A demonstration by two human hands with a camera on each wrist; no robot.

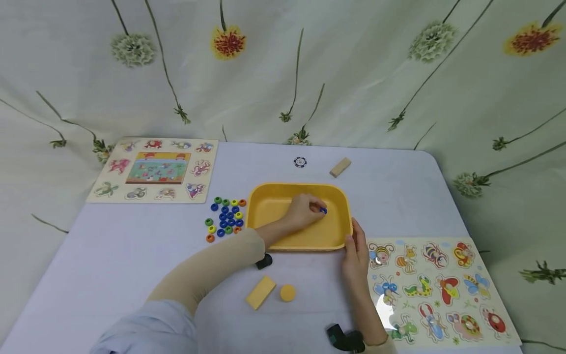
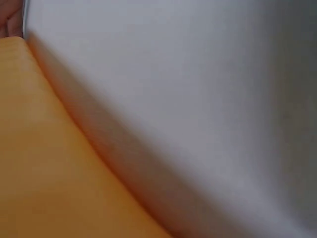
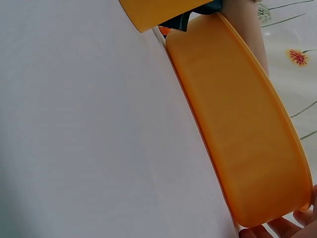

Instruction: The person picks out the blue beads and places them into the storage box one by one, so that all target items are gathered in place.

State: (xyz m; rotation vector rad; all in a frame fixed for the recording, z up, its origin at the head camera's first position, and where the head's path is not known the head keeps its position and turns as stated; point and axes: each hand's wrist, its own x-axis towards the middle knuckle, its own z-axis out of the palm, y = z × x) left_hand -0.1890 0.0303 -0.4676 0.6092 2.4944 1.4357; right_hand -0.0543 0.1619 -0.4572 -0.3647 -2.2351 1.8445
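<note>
My left hand point(image 1: 304, 212) reaches over the yellow tray point(image 1: 305, 239) and pinches a small blue bead point(image 1: 324, 211) between thumb and fingertips, toward the tray's right side. At the tray's near right corner, my right hand point(image 1: 356, 255) grips the rim and outer wall. The right wrist view shows its fingers point(image 3: 282, 227) curled beneath the corner of the tray point(image 3: 242, 119). Just left of the tray lies a loose group of blue, green, yellow and orange beads point(image 1: 223, 224). In the left wrist view the tray wall point(image 2: 44, 148) fills the left side.
An animal-picture board point(image 1: 208, 193) lies at the back left, and an insect-picture board point(image 1: 420, 270) at the right. In front of the tray are a yellow block point(image 1: 261, 292) and a yellow disc point(image 1: 288, 293). Behind it sit a poker chip point(image 1: 300, 162) and a wooden block point(image 1: 340, 167).
</note>
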